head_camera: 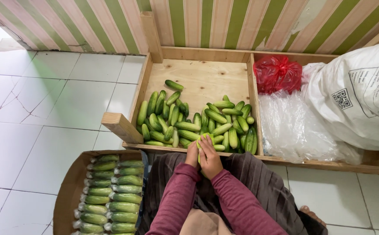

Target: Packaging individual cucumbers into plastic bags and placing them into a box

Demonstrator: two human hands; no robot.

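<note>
where hands (204, 154) clasp: one cucumber (203, 138)

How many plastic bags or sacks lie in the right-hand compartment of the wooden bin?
3: a red bag at the back, a clear plastic bag in front of it, and a large white sack to the right. Others may be hidden beneath.

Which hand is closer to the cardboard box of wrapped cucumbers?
The left hand. It sits just right of the cardboard box, at the crate's front edge. The right hand lies beside it, farther from the box; both hold one cucumber.
</note>
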